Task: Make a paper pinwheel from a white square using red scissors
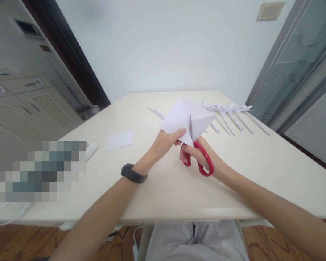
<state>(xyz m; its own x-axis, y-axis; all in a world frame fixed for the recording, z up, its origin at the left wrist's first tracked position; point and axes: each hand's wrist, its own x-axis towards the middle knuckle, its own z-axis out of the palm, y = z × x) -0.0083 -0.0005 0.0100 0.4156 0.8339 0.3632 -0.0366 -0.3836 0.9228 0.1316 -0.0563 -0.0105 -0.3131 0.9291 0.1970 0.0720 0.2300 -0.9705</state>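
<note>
My left hand [171,138] pinches a creased white sheet of paper [176,115] by its near edge, thumb on top, holding it above the table. My right hand [195,150] has its fingers through the handles of red-handled scissors [206,159]. The scissor blades [190,127] point away from me and lie at the paper, with a slit showing along them. Part of the blades and the fingers under the sheet are hidden.
Paper pinwheel-like pieces on rolled paper sticks [236,121] lie at the right back. Thin paper rolls [156,112] lie behind the sheet. A flat white paper [119,140] rests on the cream table [163,195], left of my hands. A blurred-out object [43,170] sits at the left edge.
</note>
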